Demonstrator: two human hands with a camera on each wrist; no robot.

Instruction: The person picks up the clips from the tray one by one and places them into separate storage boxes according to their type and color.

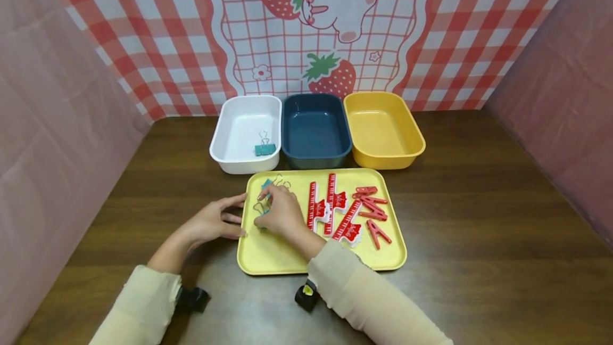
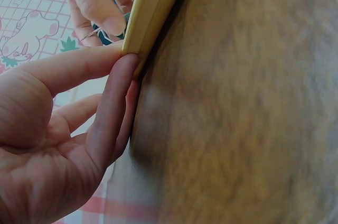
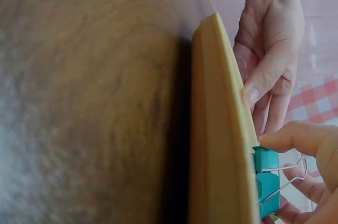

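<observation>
A yellow tray [image 1: 282, 266] lies on the table. My left hand [image 1: 217, 221] touches its left rim with spread, fairly straight fingers; in the left wrist view the thumb [image 2: 79, 65] meets the rim's top edge. On the tray's left part, my right hand [image 1: 282, 213] pinches a teal binder clip [image 3: 268, 195] with silver wire handles, partly hidden under the fingers in the head view. Another teal binder clip [image 1: 266, 184] lies just beyond that hand. To the right lie several red clips with piano-key print [image 1: 330, 204] and several red clothespins [image 1: 377, 234].
Three bins stand in a row behind the tray: a white bin [image 1: 220, 142] with a teal binder clip [image 1: 265, 149] inside, a dark blue bin [image 1: 316, 161] and a yellow bin [image 1: 388, 161]. A checked strawberry cloth [image 1: 182, 57] hangs behind them.
</observation>
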